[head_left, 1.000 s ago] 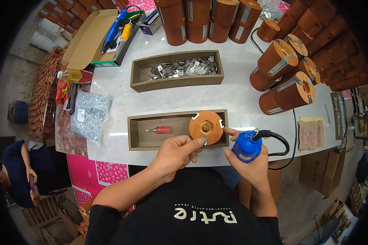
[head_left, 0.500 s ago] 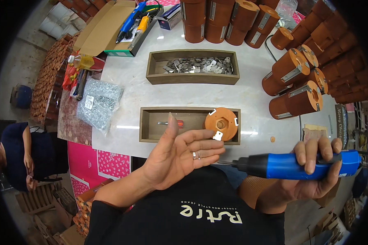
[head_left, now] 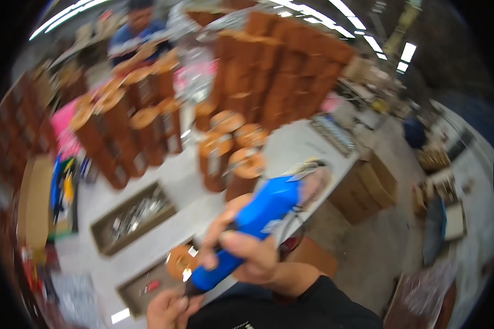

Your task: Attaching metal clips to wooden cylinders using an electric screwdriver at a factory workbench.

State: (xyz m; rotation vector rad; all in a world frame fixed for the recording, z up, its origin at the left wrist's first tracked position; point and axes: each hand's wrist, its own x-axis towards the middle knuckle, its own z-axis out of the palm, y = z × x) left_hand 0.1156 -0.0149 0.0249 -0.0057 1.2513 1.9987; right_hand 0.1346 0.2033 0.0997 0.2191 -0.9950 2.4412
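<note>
Right hand (head_left: 257,256) — gripping tool (head_left: 270,202) (blue).

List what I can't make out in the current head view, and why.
Head view:
Blue power tool: tip hidden at the left hand.
Left wrist: cut off by the lower edge.
Small metal pieces: outlines lost to blur.
Round wooden piece: lower right covered by the tool.

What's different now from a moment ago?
The view has swung right and tilted. The left hand, flat and open before, has curled its fingers near the tip of the blue tool; blur hides whether they grip it. Unchanged: the right hand holds the tool, the disc is over the tray, the screwdriver inside.
</note>
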